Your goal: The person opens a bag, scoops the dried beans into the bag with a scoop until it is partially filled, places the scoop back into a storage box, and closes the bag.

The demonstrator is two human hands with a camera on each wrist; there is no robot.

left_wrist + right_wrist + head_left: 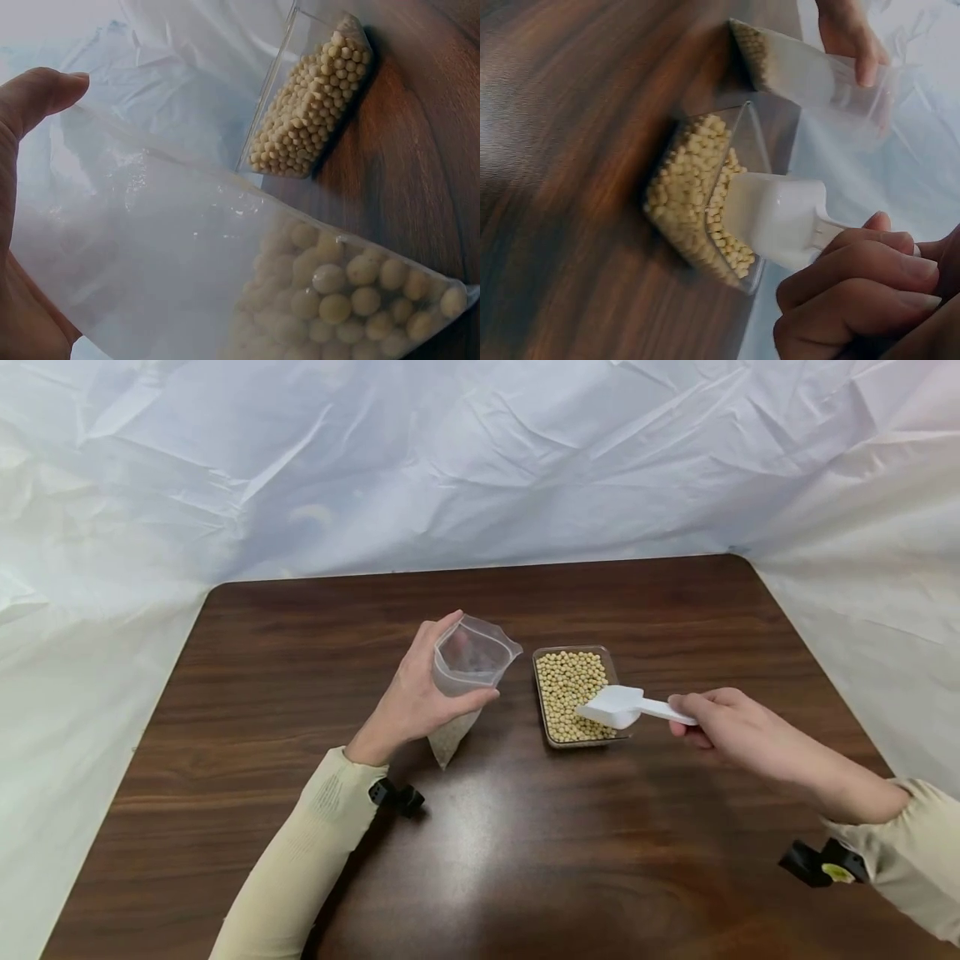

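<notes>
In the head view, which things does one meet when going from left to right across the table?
Left hand → plastic bag → tray of beans → white scoop → right hand.

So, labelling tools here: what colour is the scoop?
White, plain all over. The scoop, held by the right hand, shows best in the head view.

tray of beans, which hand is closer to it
Right. The right hand holds a white scoop over the near right part of the tray of beans. The left hand grips a plastic bag standing left of the tray, apart from it.
</notes>
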